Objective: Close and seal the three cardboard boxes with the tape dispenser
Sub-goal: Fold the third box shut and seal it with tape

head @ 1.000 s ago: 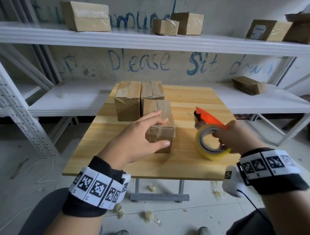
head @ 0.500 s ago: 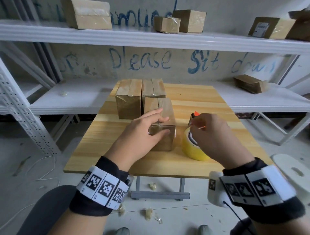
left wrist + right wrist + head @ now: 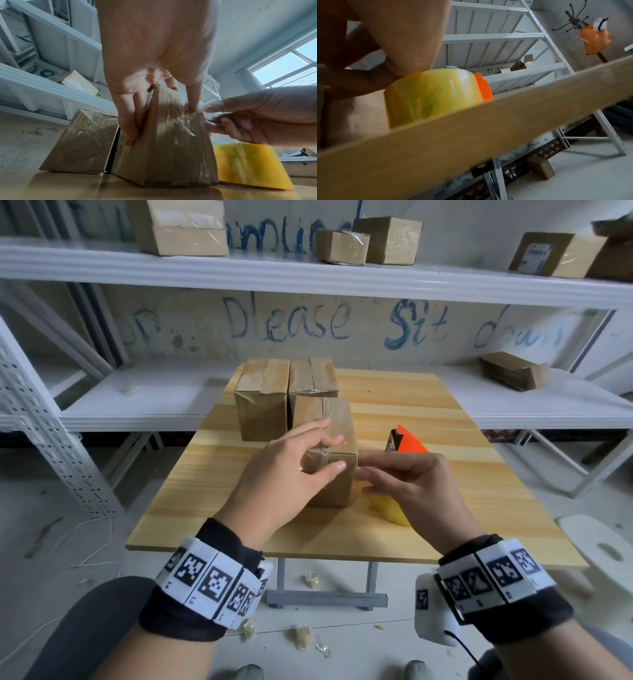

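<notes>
My left hand (image 3: 291, 474) straddles the near top edge of the nearest box (image 3: 337, 487), fingers lying over the taped lid and thumb curled down the front face, so that the box cannot slide on the table (image 3: 462, 460) while its seal is finished. My right hand (image 3: 407, 484) holds nothing: its fingers, loosely extended, reach toward the box's upper right corner, where the left-wrist view shows crinkled clear tape (image 3: 180, 119) wrapped over the cardboard; I judge they are placed there to rub the tape end flat, though whether they touch it cannot be told. The tape dispenser (image 3: 406, 441) stands on the table just to the right of this box, its yellow roll (image 3: 429, 97) resting on the wood and its orange guard upward, set close so that it can be taken again without a long reach. The two other boxes (image 3: 263, 402) stand side by side directly behind, touching or nearly so, each with a tape strip along its top seam; grouped there, they leave the front of the table as working space.
</notes>
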`<action>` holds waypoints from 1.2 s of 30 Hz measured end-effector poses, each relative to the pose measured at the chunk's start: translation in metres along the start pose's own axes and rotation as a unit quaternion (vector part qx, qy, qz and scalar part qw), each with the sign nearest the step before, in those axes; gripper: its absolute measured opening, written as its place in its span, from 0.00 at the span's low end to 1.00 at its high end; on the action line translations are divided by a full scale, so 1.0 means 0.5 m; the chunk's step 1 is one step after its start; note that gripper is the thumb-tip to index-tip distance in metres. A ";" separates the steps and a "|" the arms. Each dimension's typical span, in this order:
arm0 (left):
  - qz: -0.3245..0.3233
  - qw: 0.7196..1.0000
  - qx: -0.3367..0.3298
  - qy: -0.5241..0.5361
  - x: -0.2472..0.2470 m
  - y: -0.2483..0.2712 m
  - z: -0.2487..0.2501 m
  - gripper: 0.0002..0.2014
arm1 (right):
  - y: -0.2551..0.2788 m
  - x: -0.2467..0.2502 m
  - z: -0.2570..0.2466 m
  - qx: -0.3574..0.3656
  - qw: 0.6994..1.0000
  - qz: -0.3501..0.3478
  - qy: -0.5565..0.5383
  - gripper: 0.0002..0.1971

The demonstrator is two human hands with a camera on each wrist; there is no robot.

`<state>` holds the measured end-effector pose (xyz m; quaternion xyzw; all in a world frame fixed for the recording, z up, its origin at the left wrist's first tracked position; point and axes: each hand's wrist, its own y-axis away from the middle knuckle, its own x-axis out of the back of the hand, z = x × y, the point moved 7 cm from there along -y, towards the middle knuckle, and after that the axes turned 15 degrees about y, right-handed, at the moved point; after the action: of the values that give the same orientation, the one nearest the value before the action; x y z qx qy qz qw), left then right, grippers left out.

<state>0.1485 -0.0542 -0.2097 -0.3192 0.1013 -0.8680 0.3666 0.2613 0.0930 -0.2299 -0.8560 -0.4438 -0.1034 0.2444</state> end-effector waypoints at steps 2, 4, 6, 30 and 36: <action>0.004 1.000 -0.009 -0.012 -0.002 -0.001 0.003 0.13 | -0.001 0.002 -0.002 0.018 1.000 -0.003 -0.009 0.07; 0.004 1.000 -0.014 -0.016 -0.004 0.000 0.006 0.13 | -0.003 0.001 -0.005 0.046 0.999 -0.011 -0.002 0.07; 0.003 1.000 -0.013 -0.010 -0.003 0.000 0.007 0.13 | -0.007 0.001 -0.003 0.054 0.998 -0.012 -0.005 0.07; -0.050 0.998 0.010 -0.025 0.000 0.000 0.013 0.20 | -0.019 -0.010 -0.006 0.021 0.994 0.079 0.073 0.08; -0.064 0.998 0.015 -0.024 0.002 -0.001 0.011 0.22 | -0.023 -0.001 0.006 -0.010 0.992 0.090 0.087 0.17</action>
<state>0.1511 -0.0541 -0.2047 -0.3402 0.0583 -0.8833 0.3173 0.2518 0.0998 -0.2289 -0.8826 -0.3412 -0.1592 0.2817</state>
